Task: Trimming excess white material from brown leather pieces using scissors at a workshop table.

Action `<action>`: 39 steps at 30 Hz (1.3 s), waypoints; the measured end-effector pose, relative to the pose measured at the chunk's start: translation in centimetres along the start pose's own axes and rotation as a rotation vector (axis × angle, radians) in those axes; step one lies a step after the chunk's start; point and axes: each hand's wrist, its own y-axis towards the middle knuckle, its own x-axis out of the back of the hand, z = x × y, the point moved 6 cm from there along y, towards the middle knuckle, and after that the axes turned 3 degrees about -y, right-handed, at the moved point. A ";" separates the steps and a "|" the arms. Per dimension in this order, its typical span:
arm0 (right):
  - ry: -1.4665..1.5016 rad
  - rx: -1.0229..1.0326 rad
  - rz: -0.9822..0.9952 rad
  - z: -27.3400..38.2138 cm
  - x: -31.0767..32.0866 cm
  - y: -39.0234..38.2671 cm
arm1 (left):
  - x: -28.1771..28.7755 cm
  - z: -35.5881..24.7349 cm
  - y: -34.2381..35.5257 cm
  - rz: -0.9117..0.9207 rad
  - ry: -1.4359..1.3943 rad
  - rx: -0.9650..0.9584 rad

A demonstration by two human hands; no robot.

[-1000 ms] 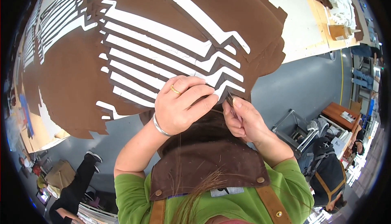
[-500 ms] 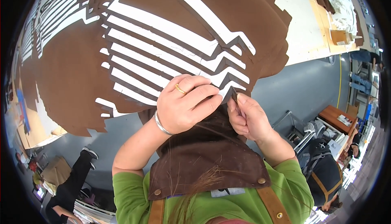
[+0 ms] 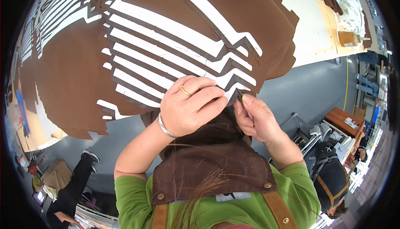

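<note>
A brown fabric sheet [image 3: 71, 87] covers much of the table, with white strips [image 3: 146, 47] edged in dark grey lying across it in slanting rows. Several strips end in a zigzag at the right. My left hand [image 3: 189, 106] has its fingers bent and pressed together over the near zigzag end of a strip [image 3: 227, 95]; its thumb is hidden. Just right of that, my right hand [image 3: 257, 118] pinches a slim dark pointed tool [image 3: 239, 97], its tip against the strip's end. Its exact kind cannot be made out, since the fingers cover most of it.
The pale table [image 3: 314, 33] shows past the fabric at the right, with a white bundle [image 3: 348, 4] and a small brown box [image 3: 348, 38] on it. A metal cart [image 3: 298, 127] stands on the grey floor to the right. Other people are at the lower left and right.
My right hand and the tool have shifted very slightly at the strip's end, where less of the dark flap now stands up. My left hand stays in place.
</note>
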 end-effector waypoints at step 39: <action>0.062 0.026 -0.044 -0.3 -0.7 0.7 | -0.5 -0.2 -0.6 -0.054 0.021 0.172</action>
